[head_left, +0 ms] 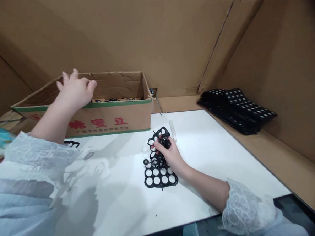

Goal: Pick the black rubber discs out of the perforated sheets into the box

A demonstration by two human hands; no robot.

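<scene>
My left hand point(77, 89) is raised over the front edge of a long cardboard box point(136, 115) with red lettering, its fingers spread and nothing seen in them. Small black rings point(112, 99) lie inside that box. On the white table, my right hand point(166, 147) has its fingers closed round a clump of small black rings. Under and around this hand is a black sheet with round holes point(161, 180), lying flat. The fingertips are partly hidden by the black pieces.
A stack of black perforated sheets point(237, 109) lies at the right on cardboard. Behind the black sheet is a clear strip point(172, 131) on the white table point(120, 205). Another black piece point(72, 144) sits by the left forearm. Tall cardboard walls point(169, 42) stand behind and at the right.
</scene>
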